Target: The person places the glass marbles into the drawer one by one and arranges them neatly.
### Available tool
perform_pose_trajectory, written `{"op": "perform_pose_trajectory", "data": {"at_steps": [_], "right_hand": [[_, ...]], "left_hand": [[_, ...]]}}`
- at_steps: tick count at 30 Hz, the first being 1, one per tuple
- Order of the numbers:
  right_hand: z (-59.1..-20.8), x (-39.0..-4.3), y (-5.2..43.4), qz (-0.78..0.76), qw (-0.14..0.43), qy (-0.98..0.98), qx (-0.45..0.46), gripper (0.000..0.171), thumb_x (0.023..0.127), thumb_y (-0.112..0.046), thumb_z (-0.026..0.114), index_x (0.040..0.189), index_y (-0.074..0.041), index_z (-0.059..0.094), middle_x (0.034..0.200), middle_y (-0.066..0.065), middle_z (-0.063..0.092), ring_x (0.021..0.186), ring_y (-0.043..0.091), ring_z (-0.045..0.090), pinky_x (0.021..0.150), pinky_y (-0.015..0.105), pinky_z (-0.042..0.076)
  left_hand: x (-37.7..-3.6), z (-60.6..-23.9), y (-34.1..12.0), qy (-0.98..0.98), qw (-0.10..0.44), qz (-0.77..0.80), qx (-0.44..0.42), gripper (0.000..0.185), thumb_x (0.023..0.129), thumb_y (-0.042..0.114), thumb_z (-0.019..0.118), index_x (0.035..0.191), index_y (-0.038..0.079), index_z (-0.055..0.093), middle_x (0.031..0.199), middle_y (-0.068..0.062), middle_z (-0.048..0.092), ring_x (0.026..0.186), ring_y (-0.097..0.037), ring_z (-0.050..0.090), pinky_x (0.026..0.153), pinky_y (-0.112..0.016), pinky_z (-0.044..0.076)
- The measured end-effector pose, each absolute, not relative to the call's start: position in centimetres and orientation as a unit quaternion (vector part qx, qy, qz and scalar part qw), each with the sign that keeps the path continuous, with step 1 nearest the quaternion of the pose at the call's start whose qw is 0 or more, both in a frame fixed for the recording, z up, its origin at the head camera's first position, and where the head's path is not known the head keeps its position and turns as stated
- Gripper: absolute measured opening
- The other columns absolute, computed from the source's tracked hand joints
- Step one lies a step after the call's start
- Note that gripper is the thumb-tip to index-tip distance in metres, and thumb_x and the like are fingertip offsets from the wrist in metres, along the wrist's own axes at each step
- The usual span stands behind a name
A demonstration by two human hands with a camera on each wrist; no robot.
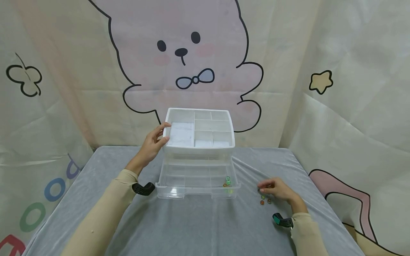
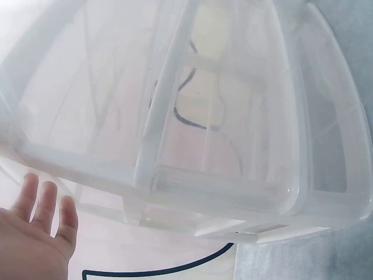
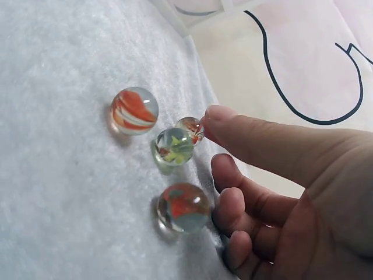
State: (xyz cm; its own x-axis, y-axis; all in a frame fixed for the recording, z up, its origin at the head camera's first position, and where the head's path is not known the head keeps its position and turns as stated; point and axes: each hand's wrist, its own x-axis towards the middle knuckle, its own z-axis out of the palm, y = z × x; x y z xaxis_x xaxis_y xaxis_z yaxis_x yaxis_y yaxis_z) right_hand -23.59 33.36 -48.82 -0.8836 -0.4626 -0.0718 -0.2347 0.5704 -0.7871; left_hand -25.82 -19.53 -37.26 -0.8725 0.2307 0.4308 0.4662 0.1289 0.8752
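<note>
A white storage box stands at the table's middle, with a divided tray on top and a clear drawer pulled out below. Orange and green marbles lie in the drawer's right compartment. My left hand holds the left rim of the top tray by thumb and forefinger; the other fingers hang loose beside the box wall. Right of the drawer, my right hand pinches a small reddish marble at the thumb tip; its forefinger is hidden in the right wrist view.
Close by the right hand lie an orange-striped marble, a yellow-green marble and a red-and-green marble. A grey cloth covers the table. Printed curtains stand behind and at both sides.
</note>
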Motion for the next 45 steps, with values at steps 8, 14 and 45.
{"op": "perform_pose_trajectory", "data": {"at_steps": [8, 14, 45], "right_hand": [[-49.0, -23.6, 33.3, -0.425, 0.131, 0.873, -0.203, 0.024, 0.092, -0.009, 0.072, 0.109, 0.008, 0.073, 0.094, 0.019, 0.072, 0.078, 0.000, 0.059, 0.069, 0.021, 0.049], [-49.1, -23.4, 33.0, -0.411, 0.127, 0.880, -0.200, 0.022, 0.092, -0.008, 0.072, 0.107, 0.008, 0.074, 0.092, 0.017, 0.074, 0.076, -0.001, 0.059, 0.069, 0.021, 0.049], [-46.5, -22.8, 32.2, -0.434, 0.068, 0.881, -0.175, 0.025, 0.097, -0.011, 0.066, 0.111, 0.009, 0.071, 0.102, 0.020, 0.071, 0.073, 0.005, 0.055, 0.065, 0.024, 0.048]], "left_hand": [[-25.7, -37.3, -19.6, -0.747, 0.097, -0.616, -0.232, 0.047, 0.103, 0.008, 0.050, 0.149, 0.003, 0.040, 0.161, -0.018, 0.033, 0.131, -0.033, 0.046, 0.088, -0.019, 0.046], [-25.6, -37.3, -19.5, -0.751, 0.097, -0.612, -0.229, 0.047, 0.104, 0.008, 0.050, 0.150, 0.002, 0.040, 0.160, -0.017, 0.035, 0.131, -0.035, 0.047, 0.088, -0.019, 0.046], [-25.8, -37.3, -19.5, -0.749, 0.095, -0.615, -0.227, 0.046, 0.103, 0.007, 0.050, 0.148, 0.003, 0.041, 0.158, -0.017, 0.036, 0.128, -0.031, 0.048, 0.088, -0.019, 0.047]]}}
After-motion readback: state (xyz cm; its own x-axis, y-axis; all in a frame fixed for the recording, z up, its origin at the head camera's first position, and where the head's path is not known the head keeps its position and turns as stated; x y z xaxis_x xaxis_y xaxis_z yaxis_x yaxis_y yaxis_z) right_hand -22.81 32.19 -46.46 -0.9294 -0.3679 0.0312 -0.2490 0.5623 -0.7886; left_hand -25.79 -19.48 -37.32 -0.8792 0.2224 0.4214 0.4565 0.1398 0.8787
